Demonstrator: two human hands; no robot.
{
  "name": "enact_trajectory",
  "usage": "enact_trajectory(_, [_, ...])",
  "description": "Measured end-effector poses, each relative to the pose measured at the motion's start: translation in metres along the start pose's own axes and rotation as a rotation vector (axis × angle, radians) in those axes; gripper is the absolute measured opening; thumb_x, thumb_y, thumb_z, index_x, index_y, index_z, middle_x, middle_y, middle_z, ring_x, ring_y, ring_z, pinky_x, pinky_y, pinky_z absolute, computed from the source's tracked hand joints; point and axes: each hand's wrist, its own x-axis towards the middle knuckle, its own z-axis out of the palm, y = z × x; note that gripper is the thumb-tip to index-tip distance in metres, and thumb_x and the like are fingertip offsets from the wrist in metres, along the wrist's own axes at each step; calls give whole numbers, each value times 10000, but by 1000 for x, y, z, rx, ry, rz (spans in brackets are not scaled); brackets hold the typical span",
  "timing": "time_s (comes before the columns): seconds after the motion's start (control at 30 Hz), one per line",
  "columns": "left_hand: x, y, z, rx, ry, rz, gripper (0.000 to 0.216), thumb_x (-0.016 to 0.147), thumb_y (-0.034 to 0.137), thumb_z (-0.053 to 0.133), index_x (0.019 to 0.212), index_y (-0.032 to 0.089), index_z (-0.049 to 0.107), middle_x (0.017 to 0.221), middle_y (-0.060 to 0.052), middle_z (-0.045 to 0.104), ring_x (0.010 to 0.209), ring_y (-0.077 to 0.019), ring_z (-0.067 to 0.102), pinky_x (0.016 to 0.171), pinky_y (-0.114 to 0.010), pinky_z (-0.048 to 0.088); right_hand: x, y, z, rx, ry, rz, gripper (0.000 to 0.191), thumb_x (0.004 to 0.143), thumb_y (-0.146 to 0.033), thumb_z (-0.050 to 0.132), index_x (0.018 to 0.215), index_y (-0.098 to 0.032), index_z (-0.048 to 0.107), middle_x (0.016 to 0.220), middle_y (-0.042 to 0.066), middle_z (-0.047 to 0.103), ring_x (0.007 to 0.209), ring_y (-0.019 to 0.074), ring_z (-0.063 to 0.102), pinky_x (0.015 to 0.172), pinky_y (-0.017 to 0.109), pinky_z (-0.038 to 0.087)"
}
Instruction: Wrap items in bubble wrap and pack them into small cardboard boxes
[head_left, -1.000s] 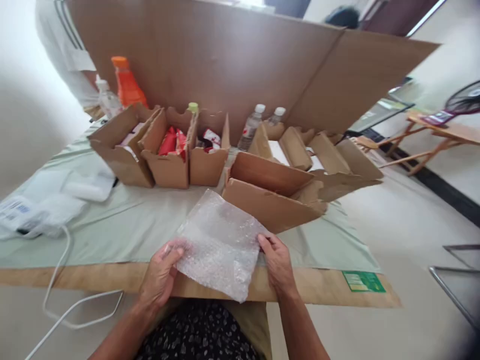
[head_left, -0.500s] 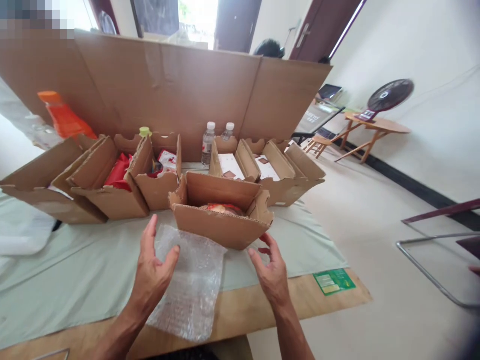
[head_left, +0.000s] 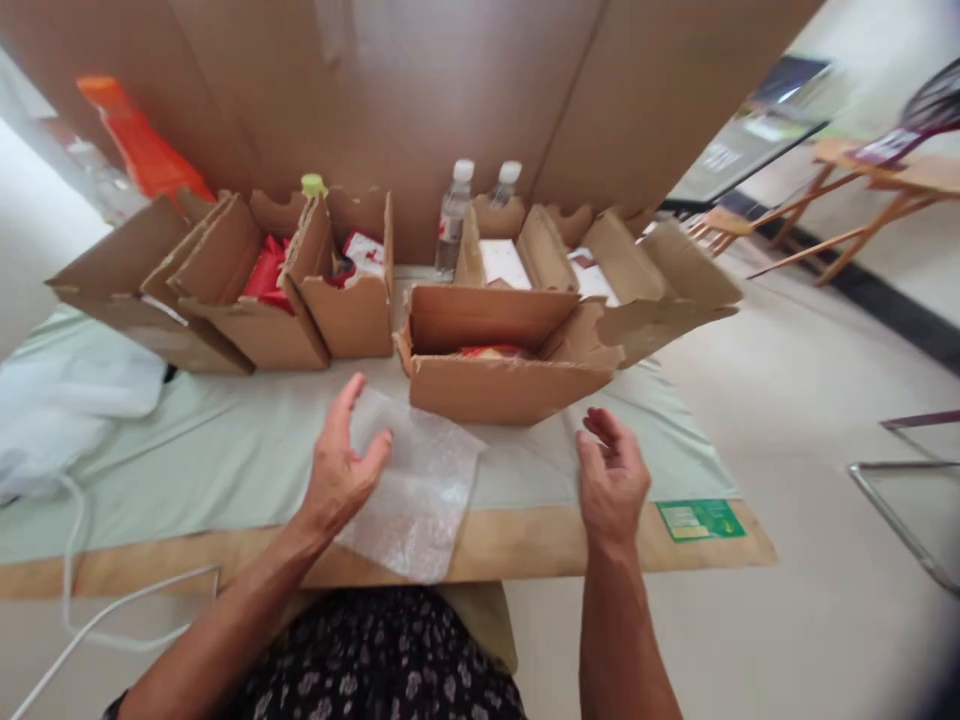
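A sheet of bubble wrap (head_left: 427,480) lies on the table in front of me, overhanging the wooden front edge a little. My left hand (head_left: 341,475) is over its left edge, thumb and fingers spread, holding nothing. Whether it touches the wrap I cannot tell. Beyond the wrap stands a cardboard box (head_left: 502,388), open at the top, with a red and pale item (head_left: 495,352) partly visible inside. My right hand (head_left: 615,475) hovers short of the box's right end, its fingers loosely bent and apart from the thumb, with nothing in it.
Behind stand more open cardboard boxes, one with a red packet (head_left: 268,275), others with white items (head_left: 504,263). Water bottles (head_left: 453,220) and an orange bottle (head_left: 142,140) stand before a tall cardboard panel (head_left: 390,90). Clear plastic (head_left: 82,400) lies left; a green card (head_left: 701,520) lies right.
The view has tilted down and shifted left. My right hand has drawn back from the box's lower right corner and is apart from it; my left hand stays by the bubble wrap.
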Motion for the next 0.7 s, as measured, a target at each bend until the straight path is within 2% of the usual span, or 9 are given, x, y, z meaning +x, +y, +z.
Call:
enact_trajectory(0.07, [2, -21, -26, 187, 70, 34, 648, 833, 280, 675, 1459, 218, 517, 1506, -145, 552, 1414, -354, 500, 1166, -535, 428, -20, 1, -8, -39, -35, 19, 403, 935, -458, 641, 1221, -184, 714, 1262, 149, 735, 1142, 271, 695, 971, 465, 544])
enact_trajectory(0.13, [6, -41, -43, 328, 88, 42, 571, 843, 306, 652, 1395, 192, 560, 1456, -166, 575, 1397, -366, 500, 1169, -573, 410, -37, -1, -6, -78, -138, -14, 359, 934, -475, 645, 1141, -199, 744, 1274, 143, 732, 1176, 283, 679, 1001, 487, 531])
enact_trajectory(0.2, [10, -56, -49, 404, 52, 37, 542, 829, 337, 665, 1343, 180, 592, 1431, -180, 584, 1405, -386, 476, 1193, -603, 358, -49, -6, 8, -106, -273, -77, 380, 913, -520, 661, 1128, -217, 746, 1298, 136, 722, 1218, 299, 653, 1036, 513, 514])
enact_trajectory(0.3, [18, -66, -41, 395, -31, -13, 652, 792, 357, 701, 1396, 157, 558, 1356, -187, 627, 1348, -389, 507, 1175, -590, 361, -61, -18, 37, -135, -386, -156, 498, 865, -577, 701, 1209, -218, 714, 1207, 126, 749, 1162, 307, 660, 1051, 531, 501])
enact_trajectory(0.4, [21, -63, -31, 324, -95, -94, 729, 767, 302, 692, 1458, 149, 518, 1080, -114, 707, 1066, -308, 629, 1055, -503, 457, -67, -30, 59, -138, -395, -194, 418, 903, -514, 668, 1201, -226, 715, 1032, 91, 768, 1003, 275, 688, 969, 482, 539])
enact_trajectory(0.47, [17, -59, -32, 257, -135, -135, 700, 762, 262, 671, 1444, 172, 543, 880, -28, 684, 848, -235, 626, 950, -420, 491, -69, -37, 65, -136, -383, -220, 310, 939, -447, 626, 1147, -244, 735, 982, 74, 762, 948, 253, 686, 929, 443, 548])
enact_trajectory(0.53, [11, -56, -37, 192, -152, -158, 677, 760, 242, 673, 1427, 193, 569, 778, 21, 645, 719, -192, 588, 858, -352, 488, -66, -38, 68, -157, -361, -262, 260, 947, -406, 609, 1102, -248, 745, 986, 71, 763, 956, 252, 679, 935, 435, 537])
enact_trajectory(0.63, [1, -56, -49, 205, -132, -196, 703, 742, 219, 707, 1432, 208, 577, 720, 39, 621, 657, -186, 565, 814, -328, 473, -57, -33, 71, -253, -347, -311, 267, 946, -399, 580, 1076, -230, 741, 997, 83, 768, 987, 277, 664, 969, 479, 504])
enact_trajectory(0.7, [-5, -57, -56, 295, -109, -200, 717, 736, 215, 722, 1437, 200, 574, 737, 17, 632, 721, -224, 601, 869, -365, 479, -55, -30, 68, -311, -333, -327, 301, 953, -410, 565, 1101, -208, 731, 1062, 111, 767, 1035, 303, 654, 981, 509, 491])
